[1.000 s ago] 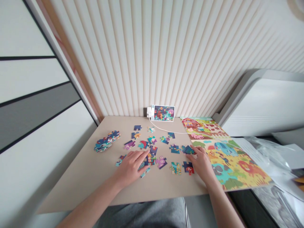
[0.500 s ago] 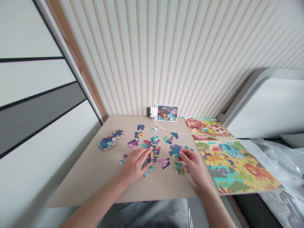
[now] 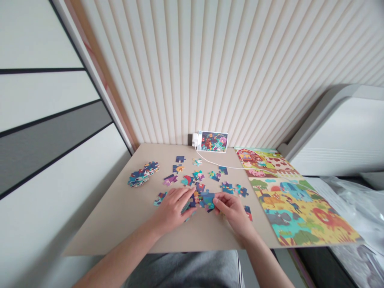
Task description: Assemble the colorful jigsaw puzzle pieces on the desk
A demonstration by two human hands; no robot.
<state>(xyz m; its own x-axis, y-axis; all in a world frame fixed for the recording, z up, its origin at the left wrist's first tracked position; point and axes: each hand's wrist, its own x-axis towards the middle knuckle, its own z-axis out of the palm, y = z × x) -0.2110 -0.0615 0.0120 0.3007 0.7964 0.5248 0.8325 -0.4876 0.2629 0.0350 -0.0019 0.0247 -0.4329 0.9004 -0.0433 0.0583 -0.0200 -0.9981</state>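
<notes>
Blue jigsaw piece [image 3: 207, 199] pinched in right hand [image 3: 231, 210]; left hand [image 3: 171, 209], thumb apart, partly hides colourful pieces [image 3: 192, 202]; thin white cable [image 3: 234, 167] crosses farm-picture puzzle [image 3: 274, 163].

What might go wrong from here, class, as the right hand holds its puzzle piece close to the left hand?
The blue piece in the right hand overlaps the pieces beneath, so lowering it could nudge them out of place. The left hand covers part of that cluster, so a poor fit might go unnoticed. The heap of pieces at the left looks loosely stacked and could slide if bumped.
</notes>
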